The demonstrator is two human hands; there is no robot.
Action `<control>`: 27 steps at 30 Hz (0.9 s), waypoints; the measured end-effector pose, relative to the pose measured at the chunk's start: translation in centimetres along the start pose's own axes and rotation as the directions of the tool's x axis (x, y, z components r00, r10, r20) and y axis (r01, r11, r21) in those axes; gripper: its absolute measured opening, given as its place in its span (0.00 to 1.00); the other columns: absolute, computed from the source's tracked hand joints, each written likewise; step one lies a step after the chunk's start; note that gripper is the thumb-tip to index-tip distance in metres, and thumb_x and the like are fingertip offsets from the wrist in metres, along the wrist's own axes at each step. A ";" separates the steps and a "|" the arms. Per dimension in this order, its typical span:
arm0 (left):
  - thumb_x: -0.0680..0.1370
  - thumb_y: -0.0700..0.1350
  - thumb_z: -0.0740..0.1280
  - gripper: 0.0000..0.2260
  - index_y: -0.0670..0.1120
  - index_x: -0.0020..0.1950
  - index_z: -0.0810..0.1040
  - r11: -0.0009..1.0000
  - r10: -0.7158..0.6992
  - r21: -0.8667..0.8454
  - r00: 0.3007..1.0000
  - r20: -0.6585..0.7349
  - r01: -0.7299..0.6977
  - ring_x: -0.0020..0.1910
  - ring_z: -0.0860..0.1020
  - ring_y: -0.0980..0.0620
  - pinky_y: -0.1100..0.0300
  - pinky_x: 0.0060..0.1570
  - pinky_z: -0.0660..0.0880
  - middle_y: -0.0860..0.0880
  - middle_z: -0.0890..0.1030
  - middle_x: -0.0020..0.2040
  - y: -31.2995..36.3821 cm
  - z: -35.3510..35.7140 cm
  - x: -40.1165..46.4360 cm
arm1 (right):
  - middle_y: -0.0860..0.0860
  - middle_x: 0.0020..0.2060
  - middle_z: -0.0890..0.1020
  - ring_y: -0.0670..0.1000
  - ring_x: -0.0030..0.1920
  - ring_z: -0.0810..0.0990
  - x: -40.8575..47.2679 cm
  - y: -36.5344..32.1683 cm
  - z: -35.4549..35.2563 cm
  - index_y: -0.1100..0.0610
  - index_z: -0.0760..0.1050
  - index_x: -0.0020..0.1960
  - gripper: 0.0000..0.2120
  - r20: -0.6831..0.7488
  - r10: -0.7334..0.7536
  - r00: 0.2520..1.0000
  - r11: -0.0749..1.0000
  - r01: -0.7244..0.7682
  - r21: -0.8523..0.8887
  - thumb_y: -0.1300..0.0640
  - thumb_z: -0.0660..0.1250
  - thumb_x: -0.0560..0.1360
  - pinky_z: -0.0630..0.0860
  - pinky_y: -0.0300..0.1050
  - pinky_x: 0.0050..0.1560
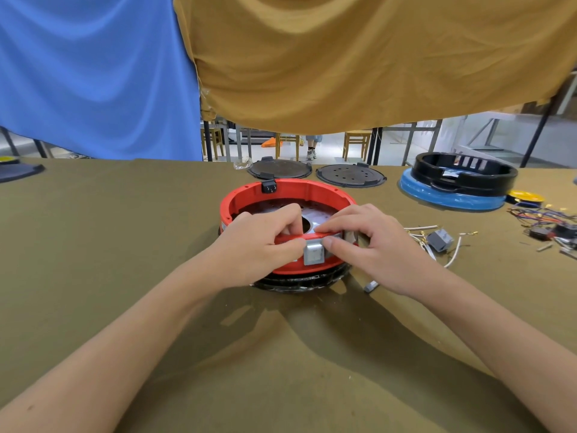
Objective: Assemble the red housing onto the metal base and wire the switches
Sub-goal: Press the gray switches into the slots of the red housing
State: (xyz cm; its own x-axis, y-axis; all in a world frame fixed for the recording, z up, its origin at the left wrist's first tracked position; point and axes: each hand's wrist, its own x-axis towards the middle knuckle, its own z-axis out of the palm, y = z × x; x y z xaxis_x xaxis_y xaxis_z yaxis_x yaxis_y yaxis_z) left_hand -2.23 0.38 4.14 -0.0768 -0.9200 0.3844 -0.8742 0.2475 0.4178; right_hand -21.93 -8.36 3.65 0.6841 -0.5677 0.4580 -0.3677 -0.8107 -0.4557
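Observation:
The round red housing sits on a black base in the middle of the table, with a metal plate showing inside it. A grey square switch is set in the housing's near wall. My left hand grips the near rim left of the switch, fingers curled over the edge. My right hand pinches the rim and the switch's right side, thumb on the switch. A black socket sits in the far wall.
To the right lie a loose grey switch with white wires, a tangle of coloured wires and a small grey part. Two black discs and a black ring on a blue disc stand at the back.

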 end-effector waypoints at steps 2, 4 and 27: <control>0.79 0.50 0.63 0.07 0.52 0.42 0.69 1.000 -0.006 -0.010 1.000 -0.002 0.006 0.34 0.73 0.52 0.58 0.35 0.67 0.50 0.77 0.34 0.1 0.0 0.0 | 0.40 0.51 0.80 0.41 0.56 0.72 0.1 -0.1 0.1 0.47 0.82 0.57 0.10 -0.018 -0.002 1.000 1.000 0.002 -0.009 0.50 0.67 0.77 0.68 0.35 0.52; 0.78 0.51 0.63 0.07 0.53 0.42 0.69 1.000 -0.010 -0.013 1.000 -0.006 0.009 0.34 0.73 0.53 0.58 0.36 0.68 0.51 0.77 0.34 0.0 0.0 0.0 | 0.40 0.51 0.80 0.41 0.56 0.72 0.1 -0.1 0.1 0.46 0.82 0.57 0.10 -0.025 -0.003 1.000 1.000 0.003 -0.010 0.50 0.67 0.77 0.68 0.34 0.52; 0.73 0.64 0.58 0.19 0.51 0.32 0.63 0.880 0.174 0.450 0.985 -0.011 -0.150 0.29 0.68 0.55 0.58 0.31 0.60 0.53 0.69 0.29 -0.6 -0.2 -0.4 | 0.40 0.65 0.70 0.42 0.69 0.61 -0.5 1.9 0.4 0.43 0.68 0.70 0.22 0.109 -0.107 0.988 0.983 0.121 -0.136 0.44 0.66 0.77 0.60 0.35 0.65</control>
State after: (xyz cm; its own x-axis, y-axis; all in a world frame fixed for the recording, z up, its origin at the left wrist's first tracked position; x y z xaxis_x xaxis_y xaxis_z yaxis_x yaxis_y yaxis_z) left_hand -1.55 0.64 3.90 -0.2222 -0.8595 0.4604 -0.9738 0.2193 -0.0606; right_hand -22.69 -9.50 2.23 0.7838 -0.4591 0.4181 -0.3643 -0.8853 -0.2891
